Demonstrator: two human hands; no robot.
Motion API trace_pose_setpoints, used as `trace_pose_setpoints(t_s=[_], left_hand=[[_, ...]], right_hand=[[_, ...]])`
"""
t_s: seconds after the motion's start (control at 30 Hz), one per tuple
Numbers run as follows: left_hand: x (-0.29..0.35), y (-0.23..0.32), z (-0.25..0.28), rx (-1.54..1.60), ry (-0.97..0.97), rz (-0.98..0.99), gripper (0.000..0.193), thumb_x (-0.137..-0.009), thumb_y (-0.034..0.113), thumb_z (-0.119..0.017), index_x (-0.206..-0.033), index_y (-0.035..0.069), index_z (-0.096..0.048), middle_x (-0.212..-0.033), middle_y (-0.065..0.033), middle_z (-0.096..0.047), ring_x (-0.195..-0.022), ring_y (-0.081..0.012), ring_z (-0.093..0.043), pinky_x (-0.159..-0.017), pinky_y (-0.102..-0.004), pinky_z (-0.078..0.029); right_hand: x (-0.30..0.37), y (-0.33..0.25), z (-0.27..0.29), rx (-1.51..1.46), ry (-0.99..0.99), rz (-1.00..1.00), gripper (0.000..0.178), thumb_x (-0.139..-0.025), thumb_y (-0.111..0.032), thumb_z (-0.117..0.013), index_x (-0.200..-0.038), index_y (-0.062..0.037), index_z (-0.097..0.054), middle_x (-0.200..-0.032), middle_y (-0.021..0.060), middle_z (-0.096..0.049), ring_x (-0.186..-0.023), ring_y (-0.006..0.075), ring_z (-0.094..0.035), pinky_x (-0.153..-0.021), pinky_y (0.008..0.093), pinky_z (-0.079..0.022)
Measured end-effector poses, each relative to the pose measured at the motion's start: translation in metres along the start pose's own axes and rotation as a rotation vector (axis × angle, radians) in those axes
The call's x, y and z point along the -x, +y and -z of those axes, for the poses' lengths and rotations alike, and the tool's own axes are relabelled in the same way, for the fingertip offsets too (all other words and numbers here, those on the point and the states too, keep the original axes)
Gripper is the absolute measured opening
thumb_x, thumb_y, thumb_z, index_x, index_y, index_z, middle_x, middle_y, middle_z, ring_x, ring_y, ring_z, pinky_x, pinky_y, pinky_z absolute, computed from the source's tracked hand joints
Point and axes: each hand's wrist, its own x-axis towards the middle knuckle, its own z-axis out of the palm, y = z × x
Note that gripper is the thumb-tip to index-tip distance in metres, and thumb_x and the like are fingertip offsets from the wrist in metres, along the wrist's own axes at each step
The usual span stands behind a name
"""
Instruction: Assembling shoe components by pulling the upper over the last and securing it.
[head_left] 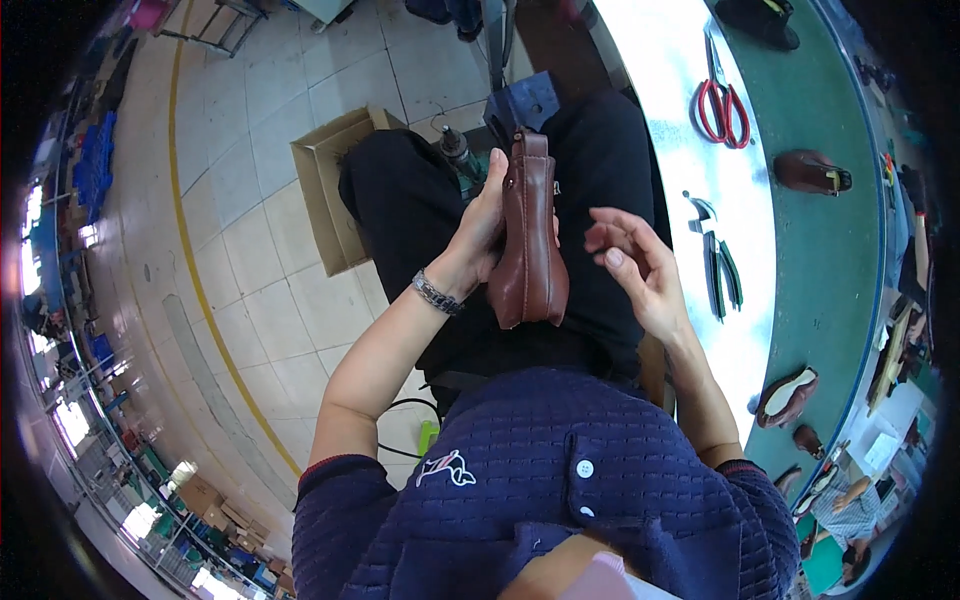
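Note:
My left hand [478, 222] is closed around the side of a brown leather shoe upper [530, 240], holding it upright over my lap. A stitched seam runs along its length, and the narrow end points away from me. Part of my left fingers is hidden behind the leather. To the right of the upper, my right hand [645, 270] hovers apart from it, with nothing in it. Its fingers are half bent and spaced out, slightly blurred. Just beyond the upper stands a blue metal block [535, 100] on a machine.
On the metal tabletop [690, 350] at right lie red-handled scissors [722, 110] and dark-handled pincers [715, 260]. A green belt [745, 80] beside it carries brown shoes [812, 172]. An open cardboard box [330, 190] stands on the floor at left. Another person [850, 510] is at lower right.

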Motion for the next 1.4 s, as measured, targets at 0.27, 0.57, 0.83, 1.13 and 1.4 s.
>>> trace_pose_setpoints(t_s=[0.27,0.57,0.83,1.13,1.4], left_hand=[[0.015,-0.043,0.003,-0.167,-0.018,-0.226,0.079,-0.089,0.071,-0.039,-0.136,0.008,-0.038,-0.114,-0.0132,-0.059,-0.101,-0.0234,-0.061,-0.091,-0.0375,-0.048],[0.027,-0.062,0.005,-0.32,-0.076,-0.573,0.111,-0.069,0.044,-0.086,-0.152,0.015,-0.018,-0.131,-0.0107,-0.048,-0.122,-0.0217,-0.046,-0.105,-0.0355,-0.037],[0.008,-0.06,0.028,-0.178,-0.102,-0.51,0.083,-0.079,0.039,-0.078,-0.143,0.006,-0.037,-0.131,-0.0064,-0.047,-0.122,-0.017,-0.045,-0.105,-0.0309,-0.034],[0.012,-0.051,0.042,-0.182,-0.165,-0.551,0.066,-0.079,0.049,-0.073,-0.122,0.007,-0.046,-0.11,-0.0038,-0.052,-0.1,-0.0114,-0.052,-0.088,-0.0264,-0.043],[0.018,-0.05,0.043,-0.176,-0.192,-0.543,0.064,-0.079,0.046,-0.073,-0.123,0.008,-0.047,-0.106,-0.0027,-0.053,-0.098,-0.0118,-0.052,-0.089,-0.0278,-0.043]], right_hand=[[-0.042,-0.022,-0.006,0.035,-0.212,0.035,0.043,-0.088,-0.018,-0.069,-0.124,0.0002,-0.057,-0.114,0.0083,-0.063,-0.105,0.0159,-0.059,-0.094,0.0314,-0.046],[-0.045,-0.041,-0.021,0.488,-0.217,0.171,0.023,-0.08,-0.017,-0.074,-0.09,0.0026,-0.069,-0.085,0.0103,-0.069,-0.08,0.0157,-0.066,-0.077,0.0303,-0.051],[-0.093,-0.038,-0.04,0.933,-0.232,0.341,0.029,-0.077,-0.026,-0.071,-0.088,0.001,-0.071,-0.076,0.0175,-0.069,-0.069,0.0288,-0.069,-0.067,0.0346,-0.055],[-0.071,-0.015,-0.014,0.471,-0.268,0.126,0.064,-0.084,-0.032,-0.073,-0.139,-0.0095,-0.049,-0.12,0.0083,-0.058,-0.11,0.0167,-0.054,-0.097,0.0336,-0.043],[-0.045,-0.036,-0.04,0.408,-0.472,-0.206,0.097,-0.08,-0.032,-0.079,-0.152,-0.0061,-0.019,-0.118,0.0212,-0.059,-0.105,0.0254,-0.064,-0.091,0.0366,-0.051]])
